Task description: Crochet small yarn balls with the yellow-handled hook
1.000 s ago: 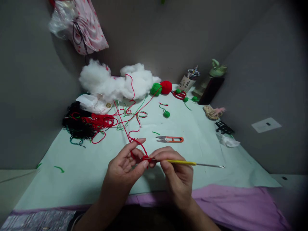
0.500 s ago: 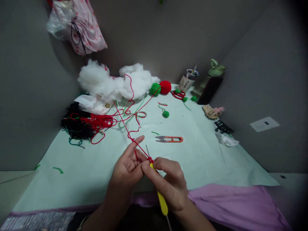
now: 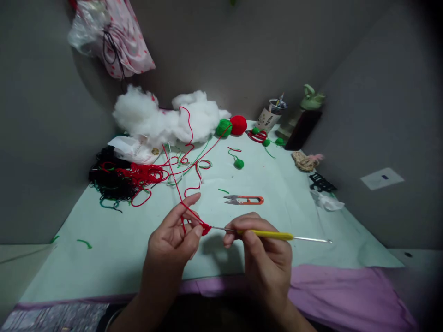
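My left hand (image 3: 173,237) pinches a small red crocheted piece (image 3: 206,228) between thumb and fingers, with its index finger raised and red yarn (image 3: 176,182) running over it. In my right hand (image 3: 265,249) is a crochet hook (image 3: 270,234) with a yellow handle, held like a pen and lying nearly level. Its thin metal tip meets the right edge of the red piece; the other metal end points right. Whether the tip sits inside a loop is too small to tell.
Orange-handled thread snips (image 3: 244,199) lie beyond my hands. Behind are a small green ball (image 3: 238,163), green and red yarn balls, white stuffing (image 3: 197,115), tangled yarn (image 3: 117,177) at left, red scissors (image 3: 256,135), a pen cup (image 3: 268,117) and a bottle (image 3: 304,117).
My hands have moved apart. The hook has swung from steep to nearly level, with my right hand shifted right and my left hand slightly left with the red piece.
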Tool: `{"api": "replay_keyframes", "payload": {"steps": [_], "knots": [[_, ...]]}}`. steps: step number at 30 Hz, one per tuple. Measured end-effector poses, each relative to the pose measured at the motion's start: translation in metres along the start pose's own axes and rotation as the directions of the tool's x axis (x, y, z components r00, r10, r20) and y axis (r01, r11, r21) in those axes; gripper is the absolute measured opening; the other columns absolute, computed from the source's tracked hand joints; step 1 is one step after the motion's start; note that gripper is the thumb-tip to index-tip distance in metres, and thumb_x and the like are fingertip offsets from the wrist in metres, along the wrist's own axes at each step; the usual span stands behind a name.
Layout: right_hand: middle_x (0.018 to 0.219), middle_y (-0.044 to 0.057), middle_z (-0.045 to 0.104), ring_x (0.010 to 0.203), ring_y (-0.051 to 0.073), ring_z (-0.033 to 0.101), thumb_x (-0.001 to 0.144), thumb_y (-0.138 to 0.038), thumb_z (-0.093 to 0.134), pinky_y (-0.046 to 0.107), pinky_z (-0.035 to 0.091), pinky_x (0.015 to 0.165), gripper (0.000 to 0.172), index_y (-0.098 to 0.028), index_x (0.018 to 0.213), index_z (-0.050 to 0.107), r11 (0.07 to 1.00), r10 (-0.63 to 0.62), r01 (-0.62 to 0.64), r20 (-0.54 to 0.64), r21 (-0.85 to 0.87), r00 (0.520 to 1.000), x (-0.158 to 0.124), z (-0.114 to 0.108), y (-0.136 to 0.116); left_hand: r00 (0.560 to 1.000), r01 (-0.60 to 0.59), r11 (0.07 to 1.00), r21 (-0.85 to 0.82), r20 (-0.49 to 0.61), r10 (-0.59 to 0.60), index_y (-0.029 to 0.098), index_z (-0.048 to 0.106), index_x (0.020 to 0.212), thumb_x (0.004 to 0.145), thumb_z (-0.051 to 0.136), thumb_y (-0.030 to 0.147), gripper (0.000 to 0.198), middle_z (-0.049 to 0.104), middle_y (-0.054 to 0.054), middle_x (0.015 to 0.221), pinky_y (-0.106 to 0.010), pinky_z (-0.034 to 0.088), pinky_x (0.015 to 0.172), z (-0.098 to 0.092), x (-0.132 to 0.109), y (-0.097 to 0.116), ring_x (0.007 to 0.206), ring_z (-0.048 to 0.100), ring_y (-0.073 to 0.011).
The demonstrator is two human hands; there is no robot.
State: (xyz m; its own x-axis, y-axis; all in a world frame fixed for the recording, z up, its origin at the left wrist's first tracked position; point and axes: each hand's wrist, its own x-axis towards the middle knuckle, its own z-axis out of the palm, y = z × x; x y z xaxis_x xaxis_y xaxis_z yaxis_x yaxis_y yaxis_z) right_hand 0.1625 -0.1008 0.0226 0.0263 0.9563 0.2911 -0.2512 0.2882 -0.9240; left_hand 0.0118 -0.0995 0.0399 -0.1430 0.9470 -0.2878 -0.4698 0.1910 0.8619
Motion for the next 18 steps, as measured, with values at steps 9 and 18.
{"api": "replay_keyframes", "payload": {"steps": [9, 18], "knots": [[0.093, 0.003, 0.068, 0.075, 0.014, 0.066, 0.101, -0.026, 0.064, 0.029, 0.057, 0.069, 0.015, -0.026, 0.103, 0.079, 0.999, 0.028, -0.031, 0.076, 0.043, 0.997, 0.008, 0.008, 0.007, 0.969, 0.103, 0.994, -0.036, 0.228, -0.092, 0.024, 0.069, 0.128, 0.081, 0.079, 0.022, 0.048, 0.064, 0.001, 0.090, -0.016, 0.039, 0.047, -0.009, 0.007, -0.008, 0.046, 0.047, 0.0004], [0.088, 0.003, 0.070, 0.070, 0.014, 0.068, 0.099, -0.029, 0.066, 0.025, 0.058, 0.062, 0.013, -0.024, 0.099, 0.079, 0.979, 0.087, -0.095, 0.051, 0.178, 0.995, 0.014, 0.002, 0.005, 0.887, 0.312, 0.946, -0.086, 0.384, -0.258, 0.028, 0.052, 0.147, 0.075, 0.087, 0.022, 0.081, 0.060, 0.003, 0.089, -0.016, 0.027, 0.040, -0.012, 0.010, 0.004, 0.040, 0.033, 0.0034]]}}
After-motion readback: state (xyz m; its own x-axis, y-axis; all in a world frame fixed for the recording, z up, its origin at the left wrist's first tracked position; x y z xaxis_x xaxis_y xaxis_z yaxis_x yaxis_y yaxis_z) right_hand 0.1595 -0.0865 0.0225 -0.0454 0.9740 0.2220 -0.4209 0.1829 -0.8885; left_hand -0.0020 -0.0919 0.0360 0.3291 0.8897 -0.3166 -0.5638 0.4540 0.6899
